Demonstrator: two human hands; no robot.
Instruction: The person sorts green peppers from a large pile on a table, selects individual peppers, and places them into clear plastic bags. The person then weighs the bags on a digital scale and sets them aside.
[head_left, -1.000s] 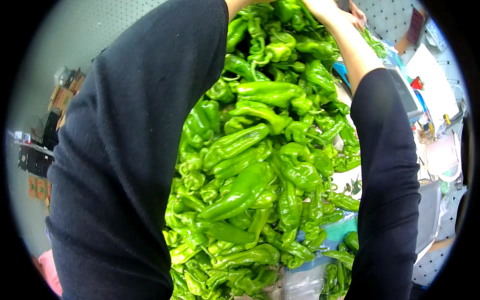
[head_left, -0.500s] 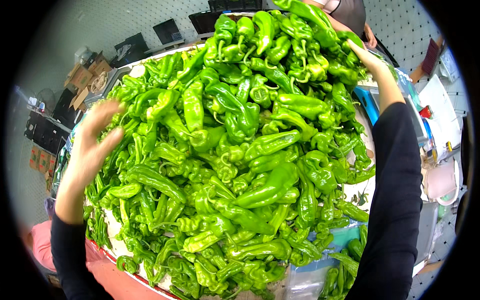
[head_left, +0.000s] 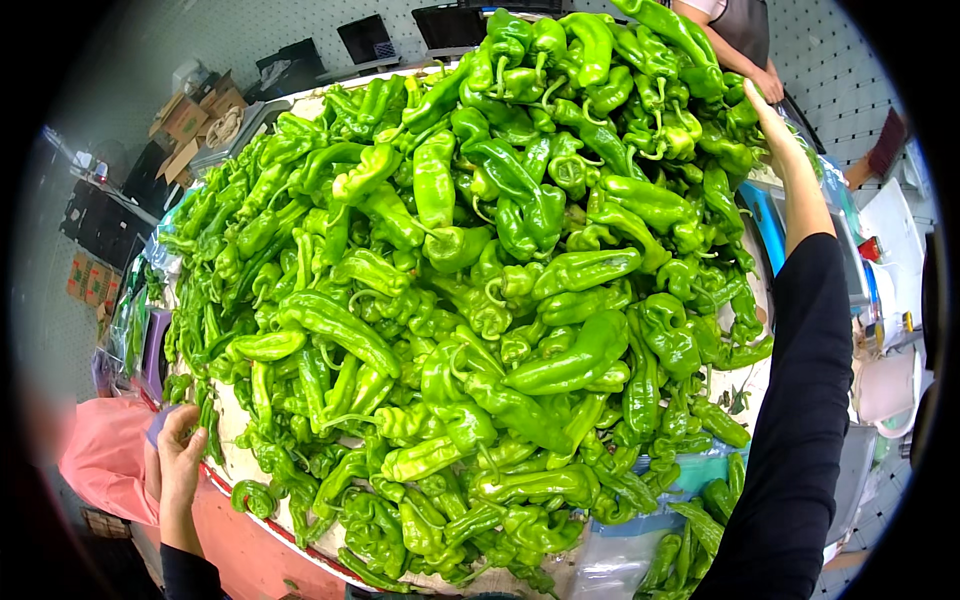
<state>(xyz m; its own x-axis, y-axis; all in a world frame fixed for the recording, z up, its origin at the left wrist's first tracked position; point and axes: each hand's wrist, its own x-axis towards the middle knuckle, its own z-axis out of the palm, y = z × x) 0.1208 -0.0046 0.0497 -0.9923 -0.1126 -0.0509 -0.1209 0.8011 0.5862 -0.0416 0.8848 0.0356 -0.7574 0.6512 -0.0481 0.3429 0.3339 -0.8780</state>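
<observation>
A large heap of glossy green peppers [head_left: 480, 300] covers the white-topped table [head_left: 232, 430]. At the heap's far right, my right hand [head_left: 783, 145] lies against the peppers with its fingers stretched out, holding nothing I can see. Low on the left, beside the table's red-rimmed edge, my left hand [head_left: 180, 465] has its fingers curled around a small purple thing [head_left: 157, 424]. Most of that thing is hidden, so its kind is unclear. A few loose peppers [head_left: 205, 405] lie close to this hand.
A pink cloth or bag [head_left: 105, 455] hangs at the lower left. More peppers [head_left: 715, 505] lie by clear plastic [head_left: 620, 560] at the near right. A blue-edged tray [head_left: 762, 225] stands at the right. Across the table is another person [head_left: 745, 60]; cardboard boxes [head_left: 185, 120] sit far left.
My left hand has dropped from beside the heap's left flank to the near left table edge and curled around the purple thing. My right hand stays against the heap; the whole view has shifted slightly.
</observation>
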